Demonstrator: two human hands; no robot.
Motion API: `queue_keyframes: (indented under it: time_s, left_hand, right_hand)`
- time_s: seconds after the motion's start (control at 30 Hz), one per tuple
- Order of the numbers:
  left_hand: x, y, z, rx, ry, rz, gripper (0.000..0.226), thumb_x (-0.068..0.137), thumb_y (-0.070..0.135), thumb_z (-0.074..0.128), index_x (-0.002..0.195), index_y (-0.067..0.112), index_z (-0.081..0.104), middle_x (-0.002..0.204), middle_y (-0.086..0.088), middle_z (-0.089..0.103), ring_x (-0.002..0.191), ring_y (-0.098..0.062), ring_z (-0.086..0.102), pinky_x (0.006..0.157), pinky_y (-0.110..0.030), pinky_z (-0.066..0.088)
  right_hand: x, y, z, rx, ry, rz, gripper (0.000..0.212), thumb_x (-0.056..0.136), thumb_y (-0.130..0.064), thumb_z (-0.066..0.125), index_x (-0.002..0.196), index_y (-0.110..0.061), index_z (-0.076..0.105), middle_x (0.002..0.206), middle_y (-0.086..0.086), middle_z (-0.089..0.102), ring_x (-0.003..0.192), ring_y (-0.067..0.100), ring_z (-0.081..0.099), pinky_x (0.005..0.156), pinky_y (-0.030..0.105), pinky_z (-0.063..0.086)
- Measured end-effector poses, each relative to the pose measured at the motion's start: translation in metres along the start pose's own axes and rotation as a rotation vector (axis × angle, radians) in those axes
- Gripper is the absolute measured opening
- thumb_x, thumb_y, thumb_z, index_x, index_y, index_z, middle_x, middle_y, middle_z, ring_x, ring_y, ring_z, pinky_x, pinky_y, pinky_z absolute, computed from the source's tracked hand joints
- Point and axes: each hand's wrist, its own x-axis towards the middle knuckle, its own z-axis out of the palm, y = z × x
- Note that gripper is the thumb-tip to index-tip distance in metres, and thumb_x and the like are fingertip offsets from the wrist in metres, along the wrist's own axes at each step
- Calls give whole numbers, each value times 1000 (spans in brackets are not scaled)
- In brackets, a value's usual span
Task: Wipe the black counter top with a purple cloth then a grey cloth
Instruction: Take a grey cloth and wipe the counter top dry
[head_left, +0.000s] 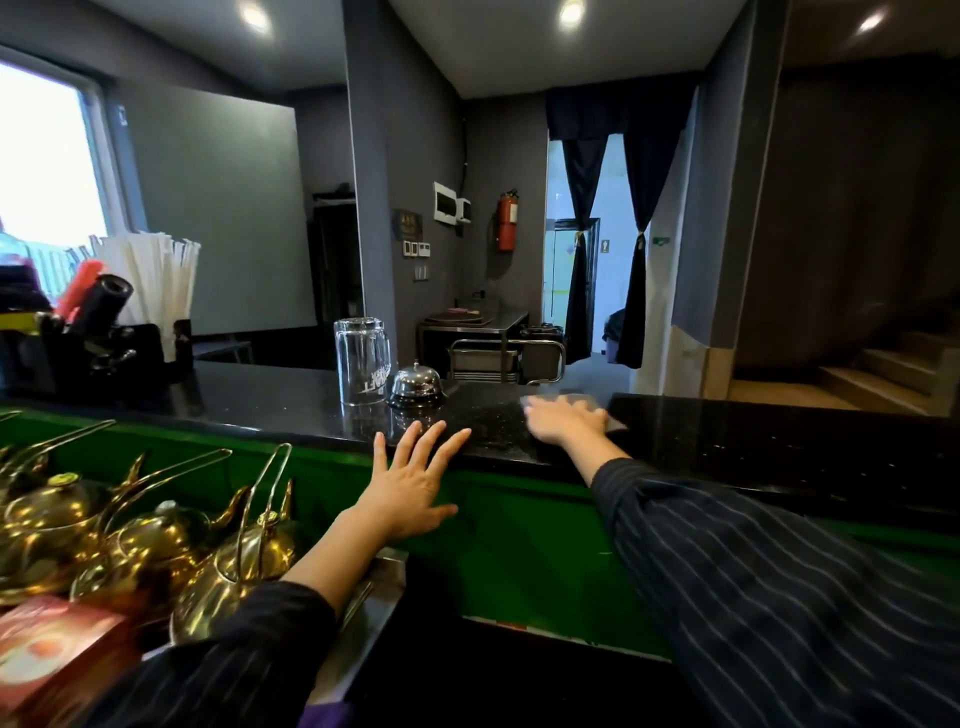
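The black counter top (753, 441) runs across the middle of the head view, speckled and glossy. My right hand (563, 421) lies flat on a grey cloth (582, 401), pressing it on the counter's far part; the hand is blurred. My left hand (410, 483) is spread open, fingertips resting on the counter's near edge, holding nothing. A scrap of purple cloth (324, 714) shows at the bottom edge, near my body.
An upturned glass mug (362, 361) and a silver service bell (416, 387) stand on the counter left of my right hand. A black holder with straws (148, 280) sits at far left. Several brass teapots (156, 540) crowd the lower shelf under a green panel (519, 545).
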Motion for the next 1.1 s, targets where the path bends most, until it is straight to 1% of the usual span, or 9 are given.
queue_keyframes:
  time_s: [0.13,0.23,0.33,0.43,0.53,0.73,0.83,0.97,1.1]
  left_hand:
    - [-1,0,-4,36,-37,-23,103,83,51,57,145,32,-23,160,2,-9,147,-24,-15,112,-60,-11]
    - [-5,-4,-8,45,-69,-25,103,82,49,60,147,29,-19,161,1,-8,147,-23,-14,114,-59,-7]
    - [-10,-1,-9,-17,-82,-28,104,81,44,63,148,27,-14,160,1,-11,146,-24,-18,113,-59,-8]
    - [-9,4,-9,-45,-102,-40,106,79,37,64,149,25,-14,160,0,-14,144,-27,-23,112,-60,-10]
    - [-6,7,-10,-58,-131,-66,106,76,32,63,149,23,-14,159,-2,-16,143,-28,-25,110,-62,-11]
    - [-3,12,-19,7,-204,-118,113,74,37,68,149,19,-14,159,-4,-15,144,-29,-22,112,-63,-7]
    - [-4,16,-23,23,-233,-156,114,74,38,70,149,18,-13,160,-3,-14,145,-28,-19,113,-64,-3]
    - [-10,43,-32,12,-210,-240,104,80,39,63,149,11,-9,160,-8,-13,146,-28,-19,108,-70,-5]
    - [-16,81,-29,14,-113,-81,108,78,37,63,149,11,-13,159,-7,-20,144,-28,-24,106,-73,-6]
  right_hand:
    - [-35,-60,8,3,-49,-410,48,100,-43,22,148,-48,23,162,-1,18,148,32,15,113,61,10]
    - [-37,-38,2,44,-134,-542,47,100,-47,23,146,-53,22,162,-8,18,149,24,14,116,61,9]
    - [-27,14,-6,86,-168,-416,48,96,-55,19,144,-58,17,162,-12,17,150,23,14,116,60,10]
    - [-16,44,-2,31,1,-99,50,98,-49,17,148,-49,22,161,-1,22,146,33,23,114,60,15]
    - [-28,15,1,-46,33,132,54,96,-38,27,150,-32,27,159,14,23,143,42,21,113,60,16]
    - [-67,-57,12,-4,68,-265,49,98,-39,27,147,-44,30,159,9,27,143,40,24,110,62,18]
    - [-83,-56,14,14,64,-359,48,101,-41,22,149,-43,25,160,4,24,146,34,22,112,60,16]
    - [-85,0,3,42,-3,-296,49,100,-43,21,149,-44,23,160,-2,23,145,32,24,111,57,18]
    - [-88,71,-9,54,-15,-96,51,100,-42,20,151,-42,18,161,-1,21,146,34,21,111,58,17]
